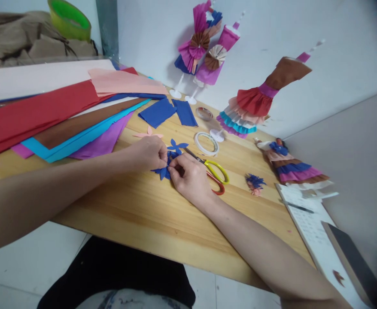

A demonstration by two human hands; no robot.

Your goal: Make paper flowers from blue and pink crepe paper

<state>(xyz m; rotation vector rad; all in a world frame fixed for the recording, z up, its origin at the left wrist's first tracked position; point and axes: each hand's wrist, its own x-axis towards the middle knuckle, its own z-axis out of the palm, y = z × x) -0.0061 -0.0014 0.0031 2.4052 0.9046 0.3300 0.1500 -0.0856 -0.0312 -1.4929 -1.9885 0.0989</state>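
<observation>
Both hands meet over a blue paper flower (162,172) near the middle of the wooden table. My left hand (151,153) is closed at the flower's upper side, fingertips pinched. From the right, my right hand (190,176) pinches the flower's edge between thumb and fingers. Fingers cover part of the flower, so its centre is hard to make out. Just beyond lies another blue paper petal shape (177,146), with a pink petal shape (148,133) behind my left hand. Scissors (219,171) with yellow and red handles lie partly under my right hand.
Stacked coloured paper sheets (47,109) cover the table's left. Blue paper pieces (158,112), a white tape roll (207,143) and a clear tape roll (204,113) lie behind. Paper-dressed stands (262,94) line the wall. Small paper flowers (255,183) and a notepad (307,214) sit right.
</observation>
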